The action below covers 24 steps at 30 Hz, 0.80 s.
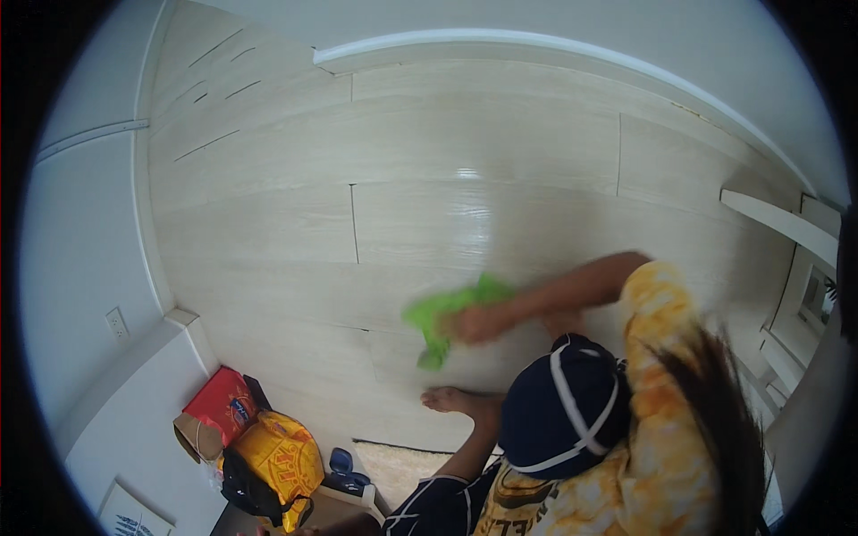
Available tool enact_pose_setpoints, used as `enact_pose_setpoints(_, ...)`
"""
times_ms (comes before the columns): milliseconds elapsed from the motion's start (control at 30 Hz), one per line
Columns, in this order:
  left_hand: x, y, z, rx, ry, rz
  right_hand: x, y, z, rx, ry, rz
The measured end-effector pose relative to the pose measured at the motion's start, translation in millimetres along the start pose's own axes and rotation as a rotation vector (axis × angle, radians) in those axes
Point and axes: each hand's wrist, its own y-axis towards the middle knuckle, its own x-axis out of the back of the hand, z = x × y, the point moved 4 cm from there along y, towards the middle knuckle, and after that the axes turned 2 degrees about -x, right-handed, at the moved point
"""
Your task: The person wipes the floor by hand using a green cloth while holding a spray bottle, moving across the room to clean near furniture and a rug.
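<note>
My right hand (475,323) is closed on a bright green cloth (456,302) against the pale floor, the hand and cloth blurred by motion. My bare foot (454,400) and bent knees in dark shorts are just below them. Part of what looks like my left hand (299,529) shows at the bottom edge, below the bags, too cropped to tell its fingers' state.
Red (223,397) and yellow (281,456) bags, a brown paper bag (195,433) and dark sandals (347,473) lie lower left near a beige mat (393,464). Walls (98,223) border the plank floor (268,223); white curved furniture (773,219) stands at right.
</note>
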Motion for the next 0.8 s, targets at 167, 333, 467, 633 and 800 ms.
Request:
enact_pose_setpoints(167, -39.1, 7.0, -0.5, -0.024, -0.023, 0.076, 248.1, -88.8, -85.8, -0.887, -0.715, -0.186)
enact_pose_setpoints(333, -95.3, 17.0, -2.3, -0.09, -0.108, 0.193, 318.5, -331.4, -27.1, -1.564, -1.111, -0.714)
enact_pose_setpoints(467, -151.3, 20.8, -12.0, -0.126, -0.197, 0.309, 268.9, -310.9, -67.0, -2.007, -1.443, -0.672)
enact_pose_setpoints(633, -201.2, 8.5, -35.6, -0.19, -0.242, 0.429, 211.1, -62.1, -72.9, -0.503, -0.606, -0.322)
enact_pose_setpoints(800, -232.9, -0.1, -59.4, -0.253, -0.263, 0.506, 312.1, -182.6, -82.4, -0.81, -0.61, -0.406)
